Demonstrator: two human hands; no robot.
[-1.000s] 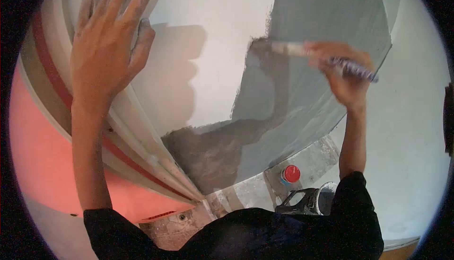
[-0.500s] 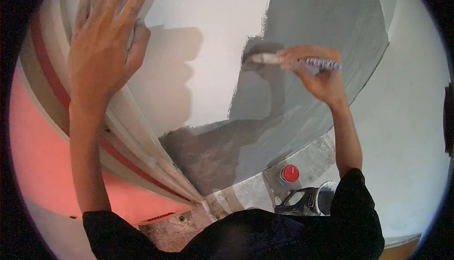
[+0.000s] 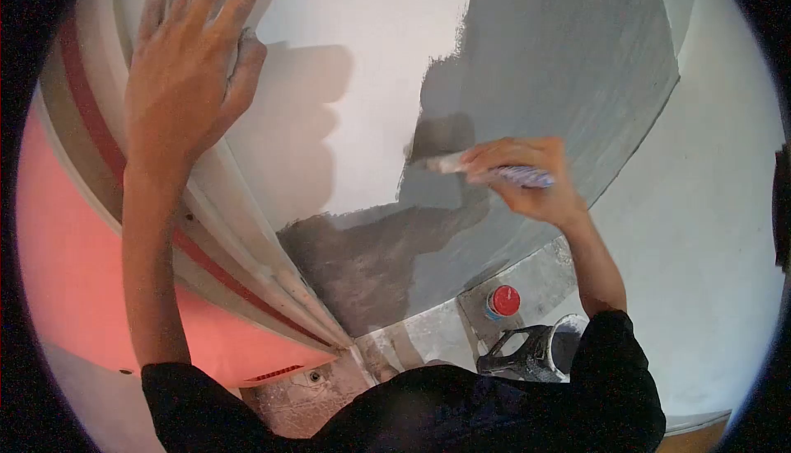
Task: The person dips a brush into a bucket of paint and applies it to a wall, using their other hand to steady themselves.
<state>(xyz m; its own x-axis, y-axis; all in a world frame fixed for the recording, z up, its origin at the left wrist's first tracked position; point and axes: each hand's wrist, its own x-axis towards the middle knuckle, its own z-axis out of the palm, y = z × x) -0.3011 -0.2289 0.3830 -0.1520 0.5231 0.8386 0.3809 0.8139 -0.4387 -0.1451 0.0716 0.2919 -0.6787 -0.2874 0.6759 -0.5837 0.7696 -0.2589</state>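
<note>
Where ragged-edged, grey paint beside paintbrush.

A grey, stained tiled floor bears a small round container with a bright red lid. Near it stands a black, pale-rimmed vessel with a looped handle, partly hidden.

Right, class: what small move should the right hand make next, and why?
Probably a short leftward stroke of the brush onto the white surface: the right hand holds it with the tip close to the grey paint's ragged edge, and white lies just beyond.
</note>
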